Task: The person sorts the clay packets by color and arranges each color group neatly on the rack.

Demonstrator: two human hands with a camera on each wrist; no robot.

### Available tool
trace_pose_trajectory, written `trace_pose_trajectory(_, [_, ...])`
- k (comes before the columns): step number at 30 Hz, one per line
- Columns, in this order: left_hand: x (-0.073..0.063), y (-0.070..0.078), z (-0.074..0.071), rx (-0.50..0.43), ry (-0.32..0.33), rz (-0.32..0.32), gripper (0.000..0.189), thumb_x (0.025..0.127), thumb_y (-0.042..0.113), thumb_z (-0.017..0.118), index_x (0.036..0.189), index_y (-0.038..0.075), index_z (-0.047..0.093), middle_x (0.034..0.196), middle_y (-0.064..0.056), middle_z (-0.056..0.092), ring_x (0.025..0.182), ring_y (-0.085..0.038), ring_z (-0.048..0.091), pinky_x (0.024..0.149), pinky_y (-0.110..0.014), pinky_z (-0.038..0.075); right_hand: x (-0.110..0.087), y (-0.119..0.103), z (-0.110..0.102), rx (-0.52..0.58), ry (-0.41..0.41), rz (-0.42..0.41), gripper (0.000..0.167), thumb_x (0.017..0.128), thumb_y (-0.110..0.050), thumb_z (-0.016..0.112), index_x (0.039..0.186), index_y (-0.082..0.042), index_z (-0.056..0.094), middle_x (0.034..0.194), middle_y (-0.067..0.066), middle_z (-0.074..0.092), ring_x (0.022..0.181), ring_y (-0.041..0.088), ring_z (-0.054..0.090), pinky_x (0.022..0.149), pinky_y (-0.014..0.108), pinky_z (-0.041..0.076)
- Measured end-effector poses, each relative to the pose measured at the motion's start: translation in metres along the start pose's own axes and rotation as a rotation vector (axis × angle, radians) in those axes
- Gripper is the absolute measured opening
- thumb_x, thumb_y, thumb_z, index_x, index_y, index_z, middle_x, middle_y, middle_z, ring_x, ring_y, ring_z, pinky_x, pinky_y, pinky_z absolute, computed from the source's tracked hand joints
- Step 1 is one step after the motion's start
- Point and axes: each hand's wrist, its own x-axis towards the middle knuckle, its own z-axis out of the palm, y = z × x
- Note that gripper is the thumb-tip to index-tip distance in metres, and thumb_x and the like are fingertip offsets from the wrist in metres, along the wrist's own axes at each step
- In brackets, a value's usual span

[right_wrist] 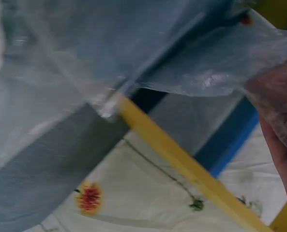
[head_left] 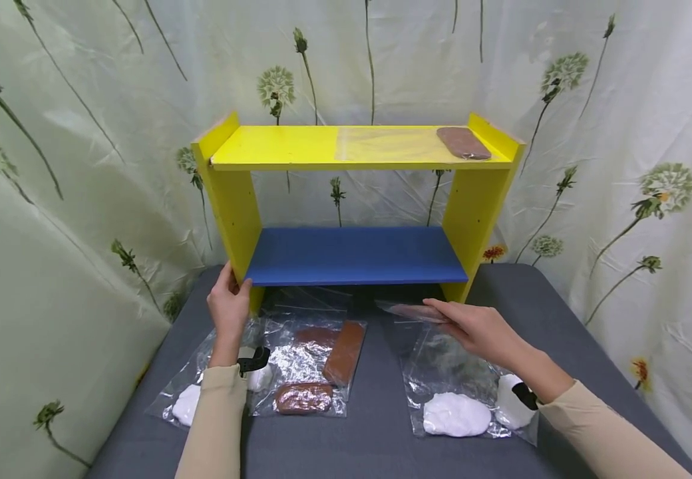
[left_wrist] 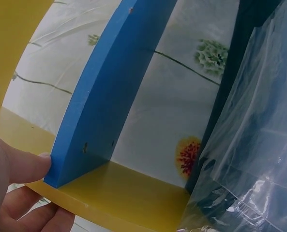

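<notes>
My left hand (head_left: 229,303) grips the left side panel (head_left: 226,206) of a small yellow shelf unit. In the left wrist view, its thumb touches the front corner of the blue shelf board (left_wrist: 102,92), and its fingers (left_wrist: 39,212) curl behind the yellow panel. My right hand (head_left: 480,326) holds a clear plastic bag (head_left: 406,311) in front of the unit's lower right, thumb on top. Inside that bag, the right wrist view shows a flat brown clay-like slab (right_wrist: 276,94) lying against the fingers.
On the yellow top board (head_left: 286,143) lies a bag with a brown slab (head_left: 464,143). Clear bags on the grey table (head_left: 376,439) hold brown slabs (head_left: 345,352) at left and white lumps (head_left: 456,414) at right. A flower-patterned curtain (head_left: 346,60) hangs behind.
</notes>
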Motion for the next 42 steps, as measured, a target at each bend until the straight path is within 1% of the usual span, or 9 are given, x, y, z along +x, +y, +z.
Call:
trace_pose_trajectory(4, [-0.002, -0.002, 0.001, -0.006, -0.009, -0.005, 0.055, 0.094, 0.004, 0.07, 0.146, 0.019, 0.056, 0.132, -0.012, 0.065, 0.116, -0.027, 0.065, 0.095, -0.045, 0.053, 0.013, -0.006, -0.012, 0.048, 0.036, -0.013, 0.071, 0.083, -0.008, 0.08, 0.148, -0.009, 0.052, 0.127, 0.005, 0.068, 0.075, 0.007, 0.064, 0.063, 0.024, 0.053])
trace_pose_trajectory(7, [-0.001, 0.0, 0.001, -0.014, 0.004, 0.005, 0.056, 0.094, 0.004, 0.07, 0.146, 0.02, 0.056, 0.133, -0.011, 0.064, 0.117, -0.026, 0.064, 0.096, -0.045, 0.053, 0.027, -0.011, -0.02, 0.081, 0.053, -0.026, 0.078, 0.082, -0.007, 0.081, 0.152, -0.012, 0.047, 0.13, 0.002, 0.067, 0.071, 0.003, 0.058, 0.063, 0.019, 0.05])
trace_pose_trajectory(11, [0.001, 0.002, -0.002, -0.041, 0.0, 0.021, 0.059, 0.095, 0.004, 0.07, 0.148, 0.024, 0.054, 0.136, -0.01, 0.063, 0.119, -0.025, 0.063, 0.096, -0.044, 0.053, 0.045, -0.018, -0.03, 0.098, 0.083, -0.073, 0.082, 0.079, -0.004, 0.083, 0.153, -0.015, 0.047, 0.112, -0.007, 0.069, 0.065, -0.001, 0.049, 0.06, 0.013, 0.044])
trace_pose_trajectory(15, [0.002, 0.003, -0.004, -0.06, -0.001, 0.022, 0.059, 0.095, 0.005, 0.069, 0.148, 0.026, 0.053, 0.135, -0.01, 0.063, 0.119, -0.023, 0.063, 0.096, -0.042, 0.053, 0.058, -0.023, -0.037, 0.086, 0.122, -0.127, 0.077, 0.078, -0.004, 0.084, 0.148, -0.015, 0.053, 0.09, -0.012, 0.062, 0.062, -0.001, 0.04, 0.055, 0.01, 0.036])
trace_pose_trajectory(18, [0.003, 0.002, -0.004, -0.055, -0.003, 0.018, 0.059, 0.095, 0.006, 0.07, 0.148, 0.026, 0.053, 0.136, -0.009, 0.063, 0.12, -0.022, 0.063, 0.096, -0.041, 0.053, 0.063, -0.024, -0.04, 0.069, 0.158, -0.15, 0.07, 0.077, -0.004, 0.084, 0.142, -0.016, 0.061, 0.087, -0.01, 0.06, 0.06, 0.0, 0.038, 0.052, 0.011, 0.033])
trace_pose_trajectory(22, [0.004, 0.002, -0.004, -0.048, -0.009, 0.013, 0.06, 0.095, 0.005, 0.069, 0.148, 0.027, 0.053, 0.137, -0.009, 0.062, 0.121, -0.022, 0.062, 0.097, -0.043, 0.052, 0.067, -0.025, -0.043, 0.062, 0.175, -0.13, 0.057, 0.08, -0.004, 0.082, 0.134, -0.019, 0.068, 0.083, -0.006, 0.056, 0.058, 0.004, 0.037, 0.05, 0.014, 0.034])
trace_pose_trajectory(30, [0.003, 0.0, -0.004, -0.04, -0.02, 0.009, 0.059, 0.095, 0.008, 0.069, 0.149, 0.026, 0.052, 0.138, -0.008, 0.061, 0.122, -0.022, 0.062, 0.098, -0.044, 0.051, 0.079, -0.032, -0.048, 0.14, 0.244, -0.111, 0.05, 0.08, 0.007, 0.079, 0.124, -0.015, 0.073, 0.093, -0.004, 0.064, 0.068, 0.006, 0.05, 0.056, 0.016, 0.04])
trace_pose_trajectory(36, [0.002, 0.0, -0.002, -0.038, -0.023, -0.006, 0.06, 0.095, 0.006, 0.069, 0.149, 0.024, 0.052, 0.138, -0.01, 0.061, 0.122, -0.024, 0.062, 0.098, -0.044, 0.051, 0.089, -0.036, -0.056, 0.254, 0.288, -0.067, 0.043, 0.084, 0.006, 0.076, 0.124, -0.012, 0.073, 0.099, -0.006, 0.067, 0.073, 0.004, 0.052, 0.061, 0.015, 0.04])
trace_pose_trajectory(42, [0.002, 0.0, -0.002, -0.039, -0.027, -0.011, 0.058, 0.095, 0.006, 0.069, 0.149, 0.022, 0.052, 0.138, -0.01, 0.061, 0.122, -0.024, 0.061, 0.099, -0.045, 0.051, 0.099, -0.036, -0.064, 0.282, 0.317, -0.055, 0.043, 0.086, 0.006, 0.074, 0.127, -0.009, 0.071, 0.098, -0.004, 0.066, 0.074, 0.006, 0.051, 0.063, 0.018, 0.041])
